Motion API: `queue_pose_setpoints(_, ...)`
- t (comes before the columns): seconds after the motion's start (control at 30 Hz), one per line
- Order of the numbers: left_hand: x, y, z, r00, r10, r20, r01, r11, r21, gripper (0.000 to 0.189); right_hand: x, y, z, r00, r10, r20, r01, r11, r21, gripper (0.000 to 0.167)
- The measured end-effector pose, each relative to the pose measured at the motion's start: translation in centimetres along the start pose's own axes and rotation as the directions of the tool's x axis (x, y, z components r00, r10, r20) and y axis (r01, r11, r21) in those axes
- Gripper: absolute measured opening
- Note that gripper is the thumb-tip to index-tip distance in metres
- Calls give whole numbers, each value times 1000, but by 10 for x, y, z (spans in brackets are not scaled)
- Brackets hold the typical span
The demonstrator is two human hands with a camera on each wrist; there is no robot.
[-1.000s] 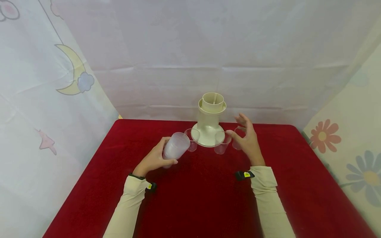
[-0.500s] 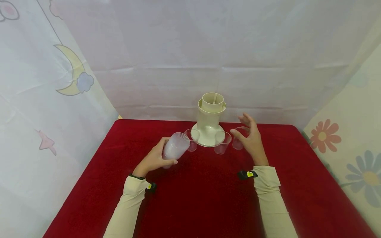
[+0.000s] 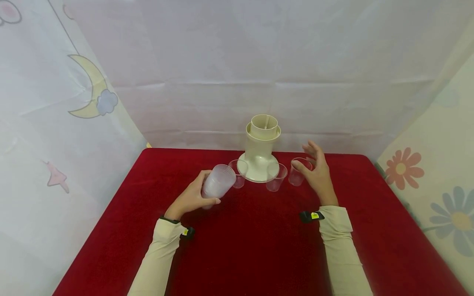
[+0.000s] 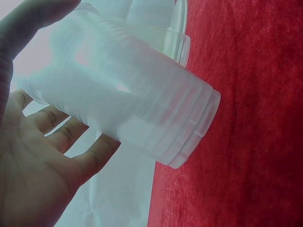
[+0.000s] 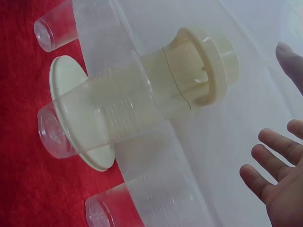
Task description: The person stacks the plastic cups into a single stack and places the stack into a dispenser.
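My left hand (image 3: 192,196) grips a tilted stack of nested clear plastic cups (image 4: 128,90), thumb on one side and fingers round the other. My right hand (image 3: 315,174) is spread, its fingers apart and holding nothing, beside the rightmost single clear cup (image 3: 296,177). Two more single cups stand upright in front of the cream stand: a middle cup (image 3: 275,183) and a left cup (image 3: 238,181), which the stack partly overlaps in the head view. In the right wrist view the right fingers (image 5: 272,163) are apart from the cups.
A cream plastic cup holder (image 3: 262,139) with a round base and a tube top stands at the back of the red-covered table (image 3: 237,246). White cloth walls (image 3: 207,61) with printed figures enclose the table at the back and sides.
My right hand has drawn a little to the right, away from the rightmost cup, which now shows more fully. The left hand and its cup stack have stayed in place.
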State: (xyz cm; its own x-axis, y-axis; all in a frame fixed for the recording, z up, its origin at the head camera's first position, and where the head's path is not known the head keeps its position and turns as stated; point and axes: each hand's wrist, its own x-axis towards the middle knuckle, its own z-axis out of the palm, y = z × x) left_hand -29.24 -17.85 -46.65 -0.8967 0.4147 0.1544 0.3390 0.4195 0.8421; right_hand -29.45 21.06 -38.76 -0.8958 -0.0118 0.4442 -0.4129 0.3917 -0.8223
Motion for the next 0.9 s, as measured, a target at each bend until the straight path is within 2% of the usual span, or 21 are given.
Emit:
queue_pose_setpoints(0.23, 1, -3, 0, 1000, 12, -4, -12, 1000, 16, 88, -1, 4, -4, 1000, 13, -21, -14, 997, -73, 77)
queue_pose_setpoints(0.4, 1, -2, -1, 1000, 4, -4, -4, 1000, 4, 89, 1, 8, -6, 999, -15, -37, 13, 998, -57, 76)
queue_pose_setpoints(0.53, 0, 0, -1, 1000, -1, 0, 1, 1000, -4, 89, 1, 16, -8, 999, -4, -41, 2, 999, -47, 75)
queue_pose_setpoints(0.73, -2, 13, -1, 1000, -19, 7, 19, 1000, -7, 89, 7, 55, -12, 997, 21, -69, -25, 997, -68, 81)
queue_pose_setpoints(0.9, 0, 7, 0, 1000, -15, 5, 14, 1000, 6, 90, 8, 70, -13, 997, 43, -66, -49, 994, -94, 83)
